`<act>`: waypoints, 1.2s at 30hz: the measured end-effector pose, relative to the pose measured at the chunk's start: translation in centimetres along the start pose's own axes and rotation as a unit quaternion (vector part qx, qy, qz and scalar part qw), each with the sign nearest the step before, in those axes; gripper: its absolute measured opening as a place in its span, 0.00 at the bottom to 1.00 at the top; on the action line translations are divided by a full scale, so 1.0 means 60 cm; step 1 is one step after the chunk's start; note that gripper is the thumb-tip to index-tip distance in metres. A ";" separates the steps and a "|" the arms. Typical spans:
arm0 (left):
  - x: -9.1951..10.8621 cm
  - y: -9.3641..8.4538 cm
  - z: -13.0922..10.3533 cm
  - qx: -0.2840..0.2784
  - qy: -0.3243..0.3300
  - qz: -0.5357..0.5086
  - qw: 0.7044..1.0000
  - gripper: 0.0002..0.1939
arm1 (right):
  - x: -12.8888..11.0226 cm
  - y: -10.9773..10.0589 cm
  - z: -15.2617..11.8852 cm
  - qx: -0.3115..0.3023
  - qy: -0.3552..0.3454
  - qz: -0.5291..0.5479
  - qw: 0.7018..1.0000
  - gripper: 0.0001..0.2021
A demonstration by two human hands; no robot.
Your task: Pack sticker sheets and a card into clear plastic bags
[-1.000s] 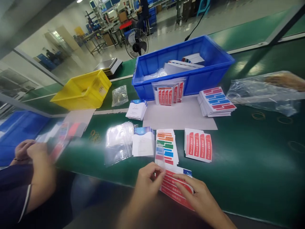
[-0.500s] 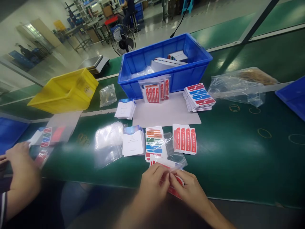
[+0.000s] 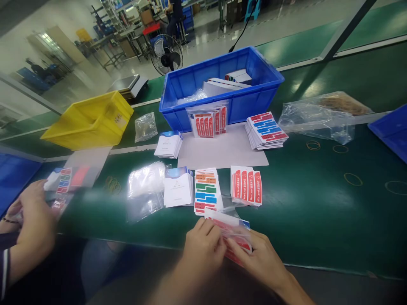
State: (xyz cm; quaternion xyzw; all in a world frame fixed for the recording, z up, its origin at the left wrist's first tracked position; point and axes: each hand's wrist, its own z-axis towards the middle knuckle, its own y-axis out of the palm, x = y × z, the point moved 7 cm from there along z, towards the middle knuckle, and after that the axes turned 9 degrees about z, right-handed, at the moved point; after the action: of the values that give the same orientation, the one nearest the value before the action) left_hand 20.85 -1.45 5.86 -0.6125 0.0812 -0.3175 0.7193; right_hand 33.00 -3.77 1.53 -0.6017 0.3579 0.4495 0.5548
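Now the clear bag (image 3: pixel 237 231) sits lower over the red-and-white label sheets (image 3: pixel 219 217), whereas half a sec ago its film stood up btwn the hands & hid part of the multicolour label stack (image 3: pixel 206 190); that stack now shows almost in full. Prob. means bag & sheets are being handled as one, tho how far the sheets are inside, can't tell. They're at the near edge of the green surface (image 3: pixel 302 228). The L hand (image 3: pixel 203 243) has its fingers closed, pinching the bag film; the R hand (image 3: pixel 262 256) has its fingers gripping the sheets' R side, thumb on top. Count, approx. where things overlap: 1 multicolour stack in front, 1 more multicolour stack (image 3: pixel 266 130) at rear R; 1 red label stack (image 3: pixel 246 185); 2 white-and-blue card stacks, front (image 3: pixel 178 188) & rear (image 3: pixel 168 145); 1 pile of clear bags (image 3: pixel 146 186); 1 small clear packet (image 3: pixel 145 127); 1 yellow bin (image 3: pixel 92 123); 3 blue bins, i.e. centre (image 3: pixel 219 101), L edge (image 3: pixel 15 173) & R edge (image 3: pixel 392 131). Filled bags (image 3: pixel 205 125) lean on the centre bin, at least 2, exact no. unclear.
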 end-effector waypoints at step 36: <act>0.026 -0.047 0.005 -0.027 -0.042 -0.139 0.989 0.10 | 0.023 -0.066 -0.056 0.041 0.026 -0.037 0.998 0.12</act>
State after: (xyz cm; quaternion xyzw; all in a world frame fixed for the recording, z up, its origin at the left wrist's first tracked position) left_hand 21.20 -2.17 9.00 -0.6500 -0.0265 -0.3865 0.6538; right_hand 37.64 -6.52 1.52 -0.6024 0.3682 0.3979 0.5858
